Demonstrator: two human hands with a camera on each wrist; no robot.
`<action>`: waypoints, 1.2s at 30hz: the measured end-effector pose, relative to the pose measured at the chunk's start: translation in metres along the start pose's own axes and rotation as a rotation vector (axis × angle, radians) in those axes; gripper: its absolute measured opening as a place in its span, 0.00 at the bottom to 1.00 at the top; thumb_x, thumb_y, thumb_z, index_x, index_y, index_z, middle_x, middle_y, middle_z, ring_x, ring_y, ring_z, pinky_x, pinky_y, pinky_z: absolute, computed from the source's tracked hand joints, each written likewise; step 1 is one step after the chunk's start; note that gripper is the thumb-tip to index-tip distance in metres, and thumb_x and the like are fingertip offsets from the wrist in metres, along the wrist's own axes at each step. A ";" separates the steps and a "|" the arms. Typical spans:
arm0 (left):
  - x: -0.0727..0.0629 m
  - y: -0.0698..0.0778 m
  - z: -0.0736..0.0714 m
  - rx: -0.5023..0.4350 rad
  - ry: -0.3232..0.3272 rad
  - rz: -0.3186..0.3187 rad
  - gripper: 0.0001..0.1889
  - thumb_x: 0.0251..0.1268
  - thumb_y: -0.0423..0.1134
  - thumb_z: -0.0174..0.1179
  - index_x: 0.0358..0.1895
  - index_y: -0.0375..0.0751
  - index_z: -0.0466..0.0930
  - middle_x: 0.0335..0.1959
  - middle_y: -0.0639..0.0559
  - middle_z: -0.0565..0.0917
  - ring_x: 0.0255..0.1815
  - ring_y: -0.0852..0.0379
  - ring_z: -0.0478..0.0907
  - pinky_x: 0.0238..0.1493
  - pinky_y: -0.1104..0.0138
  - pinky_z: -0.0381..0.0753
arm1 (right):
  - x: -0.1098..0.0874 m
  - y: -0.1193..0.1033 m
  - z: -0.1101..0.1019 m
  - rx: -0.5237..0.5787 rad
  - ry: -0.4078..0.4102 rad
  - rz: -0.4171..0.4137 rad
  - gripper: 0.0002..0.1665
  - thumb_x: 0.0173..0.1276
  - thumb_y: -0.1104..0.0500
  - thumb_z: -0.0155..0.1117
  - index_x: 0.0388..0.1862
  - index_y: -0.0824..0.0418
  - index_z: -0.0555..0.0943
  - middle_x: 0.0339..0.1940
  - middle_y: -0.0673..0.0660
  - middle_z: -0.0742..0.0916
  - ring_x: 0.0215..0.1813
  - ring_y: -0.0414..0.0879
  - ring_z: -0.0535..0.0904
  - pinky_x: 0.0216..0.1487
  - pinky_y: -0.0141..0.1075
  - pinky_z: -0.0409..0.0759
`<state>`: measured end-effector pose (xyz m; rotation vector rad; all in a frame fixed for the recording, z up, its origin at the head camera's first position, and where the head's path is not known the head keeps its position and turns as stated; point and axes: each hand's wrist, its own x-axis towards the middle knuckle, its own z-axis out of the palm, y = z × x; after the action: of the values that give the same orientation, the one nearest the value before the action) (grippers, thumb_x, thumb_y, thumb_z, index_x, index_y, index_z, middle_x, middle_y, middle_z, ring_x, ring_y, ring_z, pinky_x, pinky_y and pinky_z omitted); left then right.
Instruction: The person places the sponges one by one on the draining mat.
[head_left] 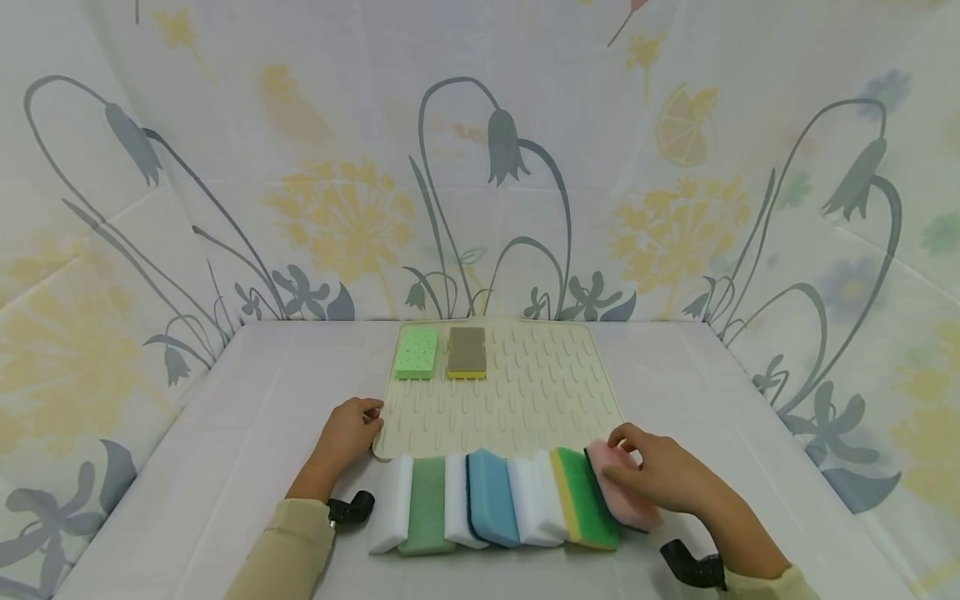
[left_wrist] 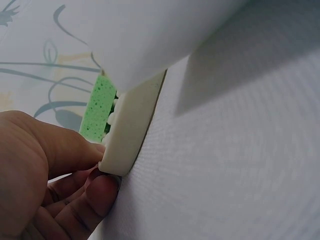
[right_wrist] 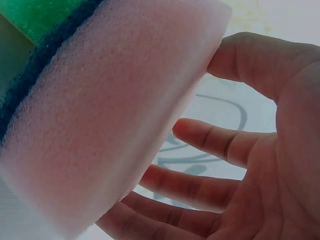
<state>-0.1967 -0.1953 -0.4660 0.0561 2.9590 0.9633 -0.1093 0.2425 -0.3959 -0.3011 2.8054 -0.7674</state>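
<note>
My left hand (head_left: 352, 429) pinches the near left edge of a cream draining mat (head_left: 540, 392); thumb on top, fingertips curled under the rim in the left wrist view. In the right hand (head_left: 663, 471), thumb and fingertips hold a pink sponge (head_left: 621, 492) with a dark scouring layer. It leans at the right end of a row of sponges. Against its dark side lies a green-and-yellow sponge (head_left: 588, 508). A light green sponge (head_left: 416, 354) and a brown-topped yellow sponge (head_left: 467, 350) rest at the mat's back left.
Along the mat's front edge the row continues with white sponges (head_left: 534, 500), a blue sponge (head_left: 492, 500) and a dull green pad (head_left: 427, 504). A flower-printed cloth (head_left: 480, 208) hangs around the white table (head_left: 247, 400) at back and sides.
</note>
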 end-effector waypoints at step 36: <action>0.000 0.000 0.000 -0.012 -0.010 -0.005 0.20 0.64 0.33 0.57 0.58 0.29 0.77 0.43 0.42 0.82 0.45 0.48 0.81 0.44 0.57 0.80 | 0.041 -0.048 -0.020 -0.055 0.006 -0.117 0.18 0.66 0.47 0.60 0.51 0.52 0.76 0.23 0.52 0.78 0.26 0.43 0.71 0.27 0.36 0.69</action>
<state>-0.1968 -0.1951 -0.4660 0.0528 2.9429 0.9770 -0.1473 0.2011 -0.3600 -0.4771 2.8384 -0.7168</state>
